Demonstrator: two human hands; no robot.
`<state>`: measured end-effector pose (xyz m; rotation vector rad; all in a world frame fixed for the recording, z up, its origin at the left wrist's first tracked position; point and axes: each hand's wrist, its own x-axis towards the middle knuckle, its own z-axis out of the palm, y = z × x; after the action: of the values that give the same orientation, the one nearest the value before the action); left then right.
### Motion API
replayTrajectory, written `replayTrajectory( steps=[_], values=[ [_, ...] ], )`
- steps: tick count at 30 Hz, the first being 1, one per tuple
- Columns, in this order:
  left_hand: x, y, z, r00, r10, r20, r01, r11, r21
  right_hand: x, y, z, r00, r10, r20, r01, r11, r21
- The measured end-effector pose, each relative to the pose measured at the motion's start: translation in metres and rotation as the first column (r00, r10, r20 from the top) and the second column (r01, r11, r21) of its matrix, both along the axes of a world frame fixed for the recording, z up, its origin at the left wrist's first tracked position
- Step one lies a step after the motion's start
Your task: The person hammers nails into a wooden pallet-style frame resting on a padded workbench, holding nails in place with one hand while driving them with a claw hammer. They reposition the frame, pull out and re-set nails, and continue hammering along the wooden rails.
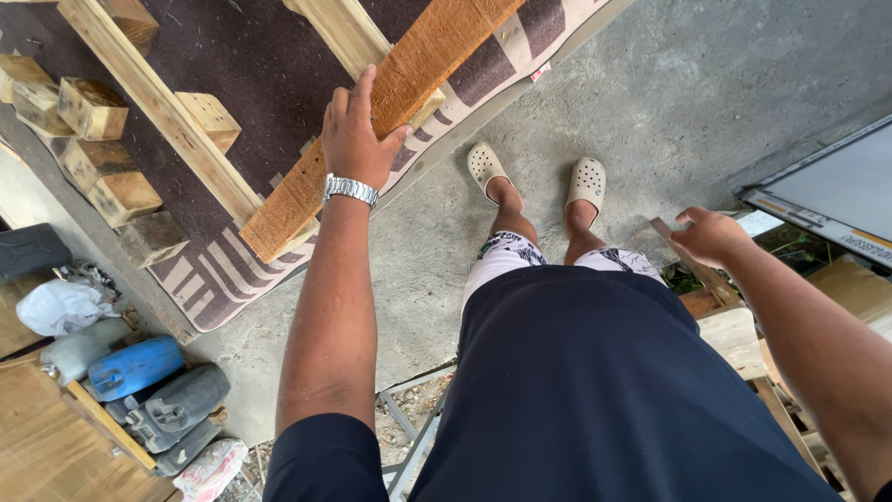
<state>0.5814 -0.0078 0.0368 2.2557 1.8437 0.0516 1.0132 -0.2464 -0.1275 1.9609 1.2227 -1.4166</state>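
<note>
Left hand (356, 139) grips a brown plank (390, 112); right hand (711, 237) touches a wood strip (692, 260).
</note>
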Motion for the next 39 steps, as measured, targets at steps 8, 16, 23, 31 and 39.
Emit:
replayTrajectory(
  steps=[8,16,23,31,39],
  values=[
    [0.0,-0.001,-0.002,1.0,0.007,-0.005,-0.007,1.0,-0.012,0.0,-0.006,0.001,1.0,-0.001,-0.009,0.001,1.0,-0.025],
    [-0.001,-0.003,-0.002,1.0,-0.012,-0.012,0.012,1.0,0.004,0.002,-0.006,0.0,0.999,0.036,-0.003,-0.036,0.999,-0.015],
    [-0.003,-0.004,-0.003,0.998,-0.043,-0.037,0.043,0.999,0.016,0.006,-0.009,0.0,1.0,-0.015,-0.02,0.015,1.0,-0.007],
    [-0.002,-0.005,-0.003,0.997,-0.064,-0.033,0.065,0.997,0.037,0.006,-0.014,0.003,0.999,-0.027,-0.017,0.026,0.998,-0.049],
    [0.0,-0.005,0.005,0.997,-0.075,0.015,0.074,0.996,0.046,0.007,-0.017,-0.001,0.999,0.043,-0.013,-0.043,0.999,-0.005]
  ],
)
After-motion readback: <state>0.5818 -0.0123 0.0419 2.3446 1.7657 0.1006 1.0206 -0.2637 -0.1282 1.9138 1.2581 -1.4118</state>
